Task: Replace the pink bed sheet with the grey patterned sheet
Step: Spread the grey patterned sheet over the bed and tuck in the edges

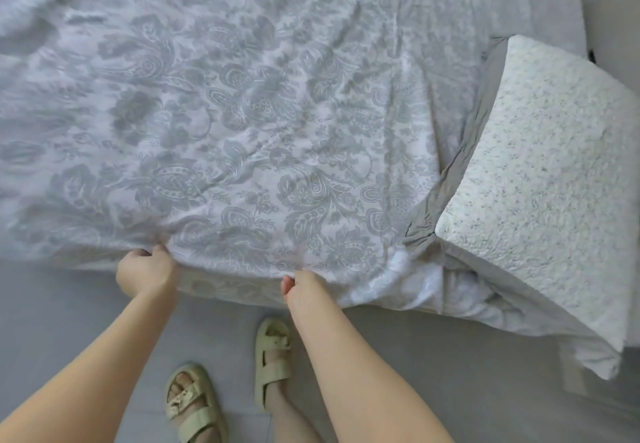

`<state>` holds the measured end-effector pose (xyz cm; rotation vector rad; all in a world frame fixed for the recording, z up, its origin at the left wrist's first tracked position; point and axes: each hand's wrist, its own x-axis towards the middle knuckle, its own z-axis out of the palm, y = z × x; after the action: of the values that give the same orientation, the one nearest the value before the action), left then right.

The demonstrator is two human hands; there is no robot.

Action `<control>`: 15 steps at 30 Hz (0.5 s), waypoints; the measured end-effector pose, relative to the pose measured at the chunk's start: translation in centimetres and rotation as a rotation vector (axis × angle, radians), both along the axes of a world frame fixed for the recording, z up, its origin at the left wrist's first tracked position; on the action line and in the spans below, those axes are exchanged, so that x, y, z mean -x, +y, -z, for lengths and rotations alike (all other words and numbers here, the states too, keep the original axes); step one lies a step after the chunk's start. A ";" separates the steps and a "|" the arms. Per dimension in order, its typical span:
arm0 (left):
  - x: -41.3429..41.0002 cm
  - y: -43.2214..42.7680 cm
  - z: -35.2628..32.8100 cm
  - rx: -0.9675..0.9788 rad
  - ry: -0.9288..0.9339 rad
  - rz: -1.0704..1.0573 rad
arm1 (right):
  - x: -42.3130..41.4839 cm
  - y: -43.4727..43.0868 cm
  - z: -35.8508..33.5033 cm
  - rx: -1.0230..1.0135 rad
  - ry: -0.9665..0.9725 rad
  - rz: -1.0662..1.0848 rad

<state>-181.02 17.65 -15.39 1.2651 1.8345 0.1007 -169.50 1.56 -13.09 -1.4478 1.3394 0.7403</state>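
Floor: pale grey floor (450, 390) runs along the near side of the bed (540, 3); two feet in pale sandals (194, 404) stand on it, close to that side.
Left grip: the left grip (147, 271) is at the bed's near edge, fingers curled round a bunched fold of the grey patterned sheet (242, 124).
Right grip: the right grip (304, 290) is at the same edge, further toward the bed's right end, thumb and fingers pinching the hem.
Sheet position: it is spread over the top of the bed, and its border hangs over the near edge, where both grips hold it.
Sheet surface: creases fan out from each grip and wrinkles run on toward the bed's far side.
Handling: it looks thin, light and limp. It should follow a pull easily but bunch rather than slide flat, so take it at the hem with the grips well apart and tension it evenly.
Pink sheet: none shows anywhere on or beside the bed.
Right end of the bed: a white speckled pillow (554, 183) lies there, with a strip of plain grey cloth (460, 179) between it and the patterned sheet.
Stage: probably smoothing or tucking the near edge.
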 end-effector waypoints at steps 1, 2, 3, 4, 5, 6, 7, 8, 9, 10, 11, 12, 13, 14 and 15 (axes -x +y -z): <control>0.4 0.1 0.1 -0.024 -0.004 0.015 | -0.1 0.0 -0.3 0.048 -0.012 -0.032; 0.9 0.1 0.4 -0.044 -0.013 0.034 | 0.2 -0.1 -0.6 0.085 -0.027 -0.101; 1.1 0.2 0.6 -0.062 -0.029 0.055 | 0.4 0.0 -1.1 0.116 -0.049 -0.180; 1.7 0.1 0.6 -0.086 -0.037 0.078 | 1.0 0.0 -1.5 0.152 -0.064 -0.253; 2.3 0.2 0.6 -0.112 -0.038 0.105 | 1.6 -0.1 -1.7 0.192 -0.087 -0.310; 2.9 0.4 0.4 -0.146 -0.040 0.128 | 2.2 0.0 -2.0 0.206 -0.108 -0.356; 3.5 0.9 -0.1 -0.172 -0.052 0.130 | 2.9 0.4 -2.3 0.208 -0.124 -0.400; 4.0 1.6 -0.4 -0.193 -0.074 0.119 | 3.4 0.9 -2.7 0.196 -0.135 -0.423; 4.5 2.5 -0.7 -0.216 -0.091 0.108 | 3.8 1.6 -3.0 0.183 -0.143 -0.424; 5.1 3.3 -0.9 -0.234 -0.092 0.109 | 4.3 2.2 -3.2 0.169 -0.137 -0.416; 5.5 4.0 -0.9 -0.239 -0.086 0.115 | 4.7 2.7 -3.5 0.154 -0.121 -0.407; 5.9 4.4 -1.0 -0.229 -0.070 0.125 | 5.2 3.0 -3.7 0.150 -0.100 -0.408; 6.4 4.5 -1.1 -0.222 -0.053 0.126 | 5.6 3.1 -3.9 0.153 -0.079 -0.423; 6.7 4.4 -0.9 -0.215 -0.035 0.111 | 5.8 3.1 -4.1 0.148 -0.058 -0.440; 6.8 4.1 -0.7 -0.203 -0.020 0.083 | 6.0 2.9 -4.3 0.141 -0.043 -0.453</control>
<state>-187.86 21.78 -14.68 1.4739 1.7862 0.2589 -175.47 4.50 -8.81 -1.9015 1.0548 0.9094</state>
